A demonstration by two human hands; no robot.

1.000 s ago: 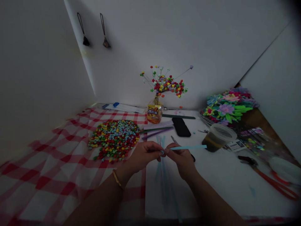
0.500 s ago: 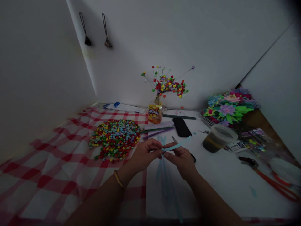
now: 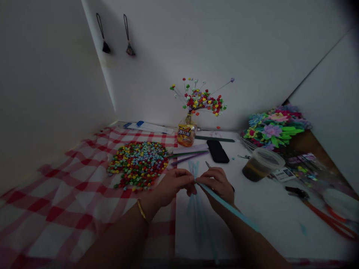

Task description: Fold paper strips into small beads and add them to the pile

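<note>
My left hand and my right hand meet above the table and pinch one end of a long light-blue paper strip. The strip runs from my fingertips down to the right, across my right forearm. A gold bangle sits on my left wrist. Several more light-blue strips lie on the white sheet under my hands. Just left of my left hand lies a pile of small coloured folded stars on the red-checked cloth.
Behind the hands stand a bottle holding a bouquet of star stems, a black phone, purple and green strips, a lidded plastic tub, paper flowers and red-handled pliers at the right.
The strip's free end swung from pointing right, then up-right, to trailing down to the right over my right forearm. My right hand turned and its fingers curled over the strip's end.
</note>
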